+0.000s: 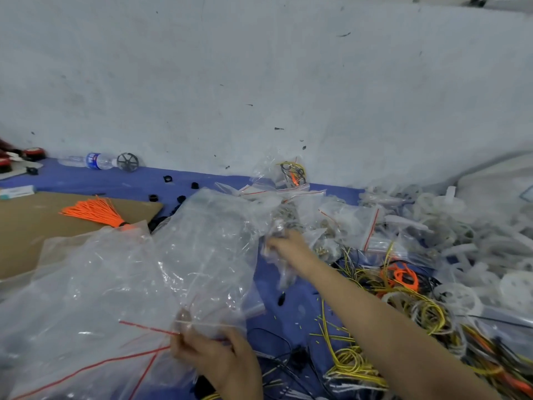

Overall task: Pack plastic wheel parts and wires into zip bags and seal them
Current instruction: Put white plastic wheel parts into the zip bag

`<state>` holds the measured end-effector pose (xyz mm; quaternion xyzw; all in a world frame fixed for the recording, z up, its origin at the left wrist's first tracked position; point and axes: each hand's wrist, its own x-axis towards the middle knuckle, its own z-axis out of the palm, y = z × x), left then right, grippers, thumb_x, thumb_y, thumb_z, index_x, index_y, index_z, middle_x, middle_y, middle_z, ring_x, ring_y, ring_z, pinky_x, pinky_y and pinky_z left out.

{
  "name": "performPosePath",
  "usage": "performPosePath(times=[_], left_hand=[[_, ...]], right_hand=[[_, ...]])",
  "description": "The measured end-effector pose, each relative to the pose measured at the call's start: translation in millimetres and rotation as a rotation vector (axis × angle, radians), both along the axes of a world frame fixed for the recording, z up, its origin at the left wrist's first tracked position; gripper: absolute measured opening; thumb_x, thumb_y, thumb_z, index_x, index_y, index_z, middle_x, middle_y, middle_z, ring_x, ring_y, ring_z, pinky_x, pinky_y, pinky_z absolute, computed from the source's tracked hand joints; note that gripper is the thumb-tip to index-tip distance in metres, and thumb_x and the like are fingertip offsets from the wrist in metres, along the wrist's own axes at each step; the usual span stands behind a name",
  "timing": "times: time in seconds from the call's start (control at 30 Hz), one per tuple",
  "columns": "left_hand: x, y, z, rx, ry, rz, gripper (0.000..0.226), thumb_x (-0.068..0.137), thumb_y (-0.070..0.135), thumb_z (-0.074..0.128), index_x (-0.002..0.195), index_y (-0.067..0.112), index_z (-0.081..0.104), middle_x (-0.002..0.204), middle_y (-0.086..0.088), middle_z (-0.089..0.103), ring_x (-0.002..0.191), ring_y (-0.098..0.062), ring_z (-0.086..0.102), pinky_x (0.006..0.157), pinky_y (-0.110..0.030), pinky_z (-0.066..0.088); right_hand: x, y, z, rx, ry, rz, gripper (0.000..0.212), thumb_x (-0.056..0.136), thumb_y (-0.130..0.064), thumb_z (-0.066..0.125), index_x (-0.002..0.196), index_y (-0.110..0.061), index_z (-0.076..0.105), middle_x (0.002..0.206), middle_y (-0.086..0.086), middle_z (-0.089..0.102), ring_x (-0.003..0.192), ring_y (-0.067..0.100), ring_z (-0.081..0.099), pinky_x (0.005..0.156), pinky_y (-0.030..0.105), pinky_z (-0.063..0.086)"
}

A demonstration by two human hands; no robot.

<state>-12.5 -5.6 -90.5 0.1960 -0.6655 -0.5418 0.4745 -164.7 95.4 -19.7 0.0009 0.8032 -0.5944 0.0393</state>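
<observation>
left hand (222, 362): bare, seen to wrist, at table (291, 287) near edge | right hand (288, 246): bare, forearm uncovered, over table middle

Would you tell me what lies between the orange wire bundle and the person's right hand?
In the head view, a large crumpled clear plastic bag lies between the orange wire bundle and the right hand.

A blue covering (291, 301) spreads over the work surface. At its left lies a brown cardboard sheet (28, 226). Farther back are a water bottle (92, 161) on its side and a dark wheel (127, 162), with small black parts (154, 197) scattered nearby. Large clear zip bags (101, 284) sprawl across the front and small zip bags (354, 223) heap in the middle. Yellow and black wires (403, 298) tangle at the right beside white plastic wheel parts (461, 241).
</observation>
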Motion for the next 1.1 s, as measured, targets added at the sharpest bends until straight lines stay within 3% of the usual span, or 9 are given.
performPosePath(times=[0.1, 0.23, 0.4, 0.5, 0.57, 0.67, 0.77, 0.93, 1.1], left_hand=[[4, -2, 4, 0.003, -0.021, 0.0, 0.064, 0.068, -0.002, 0.045, 0.131, -0.013, 0.038, 0.123, -0.041, 0.033, 0.115, -0.043, 0.034, 0.108, -0.029, 0.024], [17, 6, 13, -0.125, -0.094, -0.081, 0.051, 0.072, -0.002, 0.038, 0.118, -0.021, 0.045, 0.119, -0.043, 0.042, 0.109, -0.049, 0.039, 0.101, -0.05, 0.029], [42, 22, 34, -0.338, -0.074, -0.19, 0.059, 0.069, -0.017, 0.041, 0.126, -0.003, 0.052, 0.13, -0.026, 0.048, 0.114, -0.034, 0.04, 0.101, -0.033, 0.027], [57, 38, 68, -0.489, 0.097, -0.416, 0.077, 0.062, -0.033, 0.04, 0.12, 0.014, 0.058, 0.126, 0.011, 0.048, 0.114, -0.006, 0.045, 0.095, -0.015, 0.035], [72, 57, 99, -0.59, 0.123, -0.566, 0.06, 0.058, -0.028, 0.047, 0.1, 0.007, 0.07, 0.108, 0.008, 0.06, 0.1, -0.001, 0.052, 0.085, -0.011, 0.04], [90, 74, 120, -0.652, 0.1, -0.501, 0.022, 0.067, 0.022, 0.047, 0.062, 0.011, 0.066, 0.056, 0.011, 0.064, 0.075, 0.005, 0.062, 0.064, 0.001, 0.037], [102, 79, 119, -0.64, 0.064, -0.693, 0.025, 0.072, 0.03, 0.055, 0.088, 0.022, 0.073, 0.099, 0.002, 0.072, 0.101, -0.015, 0.065, 0.085, -0.023, 0.049], [117, 83, 131, -0.526, 0.011, -0.799, 0.052, 0.078, -0.003, 0.068, 0.115, 0.034, 0.063, 0.12, 0.034, 0.05, 0.111, 0.013, 0.05, 0.089, -0.004, 0.038], [128, 88, 143, -0.781, 0.13, -1.004, 0.058, 0.077, -0.003, 0.043, 0.127, 0.025, 0.056, 0.139, 0.025, 0.044, 0.126, 0.009, 0.041, 0.099, -0.003, 0.029]], right_hand=[[25, 23, 32, -0.391, -0.135, -0.042, 0.011, 0.082, -0.014, 0.064, 0.071, -0.01, 0.067, 0.065, 0.004, 0.063, 0.053, 0.018, 0.059, 0.05, 0.023, 0.048], [60, 63, 72, -0.639, -0.123, 0.002, 0.024, 0.093, -0.028, 0.054, 0.08, -0.012, 0.066, 0.08, 0.007, 0.07, 0.073, 0.022, 0.069, 0.068, 0.032, 0.052], [132, 105, 110, -0.466, -0.213, -0.069, 0.034, 0.097, -0.04, 0.045, 0.106, -0.01, 0.059, 0.105, 0.015, 0.062, 0.097, 0.029, 0.061, 0.093, 0.044, 0.047], [196, 113, 137, -0.603, -0.346, 0.26, 0.031, 0.089, -0.04, 0.056, 0.097, -0.011, 0.064, 0.082, 0.008, 0.065, 0.065, 0.019, 0.065, 0.062, 0.03, 0.057], [234, 104, 142, -0.617, -0.356, 0.437, 0.03, 0.088, -0.039, 0.061, 0.085, -0.009, 0.064, 0.071, 0.009, 0.063, 0.052, 0.015, 0.061, 0.047, 0.023, 0.05], [269, 89, 132, -0.723, -0.337, 0.338, 0.029, 0.079, -0.035, 0.066, 0.082, -0.006, 0.067, 0.07, 0.011, 0.064, 0.052, 0.016, 0.061, 0.048, 0.023, 0.05], [277, 92, 120, -0.926, -0.284, 0.112, 0.027, 0.085, -0.029, 0.057, 0.093, -0.004, 0.063, 0.069, 0.01, 0.062, 0.058, 0.02, 0.059, 0.06, 0.032, 0.051], [282, 103, 102, -0.936, -0.262, 0.065, 0.034, 0.092, -0.014, 0.049, 0.12, 0.005, 0.056, 0.081, 0.015, 0.062, 0.068, 0.023, 0.06, 0.066, 0.033, 0.05], [277, 115, 94, -0.884, -0.288, 0.095, 0.025, 0.094, -0.011, 0.046, 0.11, 0.001, 0.06, 0.085, 0.017, 0.063, 0.071, 0.025, 0.063, 0.061, 0.03, 0.055]])
